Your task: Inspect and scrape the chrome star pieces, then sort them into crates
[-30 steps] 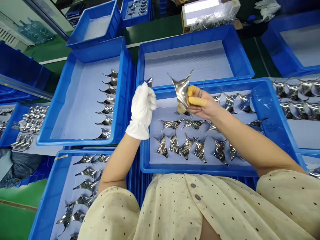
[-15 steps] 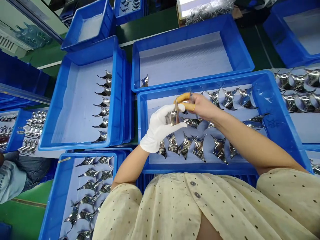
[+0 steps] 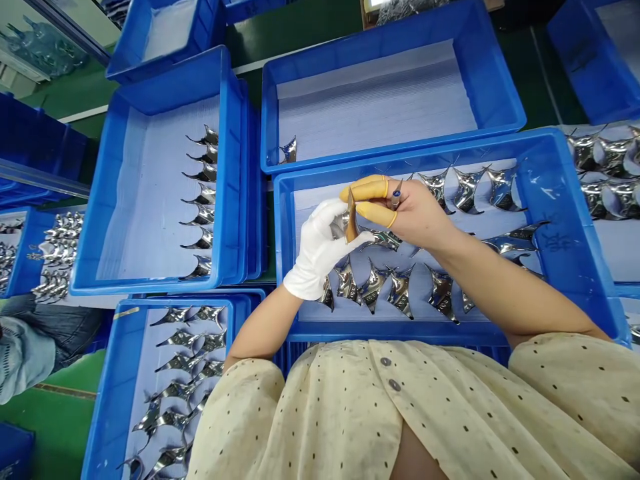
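A shiny, curved metal piece with pointed corners (image 3: pixel 351 223) is held up over the near middle tray (image 3: pixel 575 220), turned nearly edge-on. My left hand (image 3: pixel 320 250), in a white glove, is closed around its lower part. At its upper end, my right hand (image 3: pixel 400 207) pinches with forefinger and thumb, both in yellow finger cots; a ring with a blue stone shows on one finger. Beneath my hands lie rows of similar metal pieces (image 3: pixel 400 293) on white lining. Part of the rows is hidden by my hands and right forearm.
Behind is another blue tray (image 3: pixel 390 93) with a single metal piece (image 3: pixel 289 151) in its left corner. To the left, a stacked tray (image 3: pixel 145 200) holds one column of pieces; a lower tray (image 3: pixel 185 373) holds more. A person's clothed leg (image 3: pixel 60 333) shows far left.
The metal piece, first raised in my right hand, came down to my left hand, which moved right and took hold. My right fingers then closed on its upper end. The view shifted slightly.
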